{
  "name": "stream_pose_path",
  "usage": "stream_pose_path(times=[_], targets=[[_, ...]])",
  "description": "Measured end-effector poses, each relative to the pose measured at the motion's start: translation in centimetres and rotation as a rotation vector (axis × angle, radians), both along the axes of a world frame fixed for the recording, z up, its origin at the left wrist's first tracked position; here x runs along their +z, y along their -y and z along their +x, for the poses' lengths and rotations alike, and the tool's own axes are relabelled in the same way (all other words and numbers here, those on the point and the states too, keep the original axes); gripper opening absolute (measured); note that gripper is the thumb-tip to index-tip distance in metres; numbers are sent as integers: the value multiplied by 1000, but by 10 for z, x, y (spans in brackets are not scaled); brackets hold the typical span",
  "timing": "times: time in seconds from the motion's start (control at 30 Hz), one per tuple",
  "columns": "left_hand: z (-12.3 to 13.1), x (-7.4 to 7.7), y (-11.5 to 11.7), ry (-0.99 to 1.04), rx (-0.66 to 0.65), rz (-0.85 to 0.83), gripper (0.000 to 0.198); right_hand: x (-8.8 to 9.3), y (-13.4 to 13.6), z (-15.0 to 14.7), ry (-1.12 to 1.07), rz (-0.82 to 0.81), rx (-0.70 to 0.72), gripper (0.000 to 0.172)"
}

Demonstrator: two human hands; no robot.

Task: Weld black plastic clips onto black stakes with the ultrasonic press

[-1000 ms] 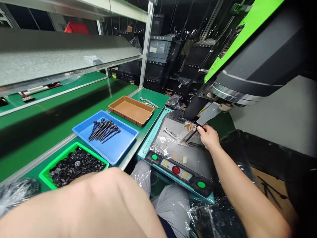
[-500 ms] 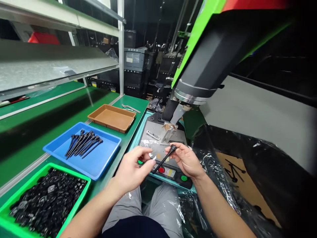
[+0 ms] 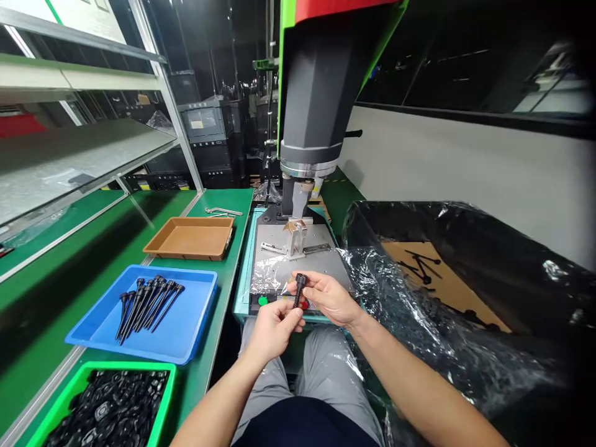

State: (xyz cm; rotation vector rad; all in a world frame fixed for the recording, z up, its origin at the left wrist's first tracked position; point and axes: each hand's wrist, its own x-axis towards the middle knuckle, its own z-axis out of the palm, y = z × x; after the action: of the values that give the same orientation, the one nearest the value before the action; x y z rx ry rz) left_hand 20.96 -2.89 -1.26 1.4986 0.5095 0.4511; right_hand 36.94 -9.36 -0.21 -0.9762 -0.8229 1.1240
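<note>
A black plastic rod with a wider ribbed head (image 3: 300, 282) is held upright between my two hands, in front of the machine's metal base plate. My left hand (image 3: 274, 329) is closed round the lower part of the rod, hiding its end. The fingers of my right hand (image 3: 329, 299) pinch it just under the head. Beyond my hands, a small metal fixture (image 3: 296, 241) stands on the base plate (image 3: 270, 267), below the tip of the machine's dark head (image 3: 311, 118).
At left, a blue tray (image 3: 198, 310) holds several similar black rods, and a green bin (image 3: 168, 388) holds small black parts. A brown tray (image 3: 190, 241) and a wrench (image 3: 224, 212) lie behind. To the right, a plastic-lined box (image 3: 395, 217) contains more rods on cardboard (image 3: 447, 282).
My left hand has moved in and closed on the rod's lower part. The rod has turned more upright. The whole view has swung to the right.
</note>
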Motion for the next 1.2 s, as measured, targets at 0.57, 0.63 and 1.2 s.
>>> stream_pose_path(times=[0.57,0.63,1.2], targets=[[4,-11,3,122,48,-298,38,0,-5,-14,116,18,-219,41],[5,-12,3,116,60,-295,38,0,-6,-14,183,13,-246,42],[4,-13,-10,24,120,388,22,-6,-14,-30,1113,319,-578,28]])
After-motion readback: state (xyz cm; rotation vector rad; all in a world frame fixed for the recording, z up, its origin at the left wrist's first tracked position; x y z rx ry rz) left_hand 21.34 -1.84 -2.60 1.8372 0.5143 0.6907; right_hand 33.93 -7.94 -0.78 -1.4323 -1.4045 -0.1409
